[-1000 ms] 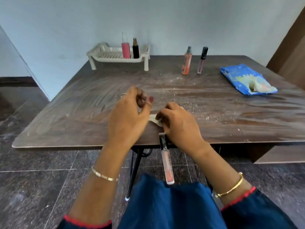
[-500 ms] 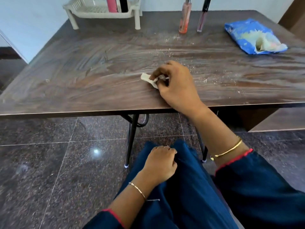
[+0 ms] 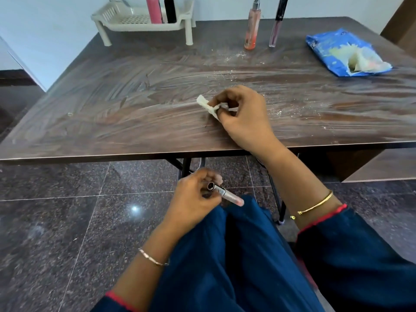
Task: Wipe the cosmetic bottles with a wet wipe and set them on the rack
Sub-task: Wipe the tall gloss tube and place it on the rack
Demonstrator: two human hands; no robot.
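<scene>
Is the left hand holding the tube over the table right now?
No, the left hand holds the tube below the table edge, over the lap.

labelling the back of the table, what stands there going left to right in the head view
rack → pink bottle → black bottle → peach spray bottle → dark-capped gloss tube → blue wipes pack

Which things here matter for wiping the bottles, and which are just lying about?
Job: wet wipe in right hand; tube in left hand; rack; spray bottle; gloss tube; wipes pack.
Lying about: white crumbs.
</scene>
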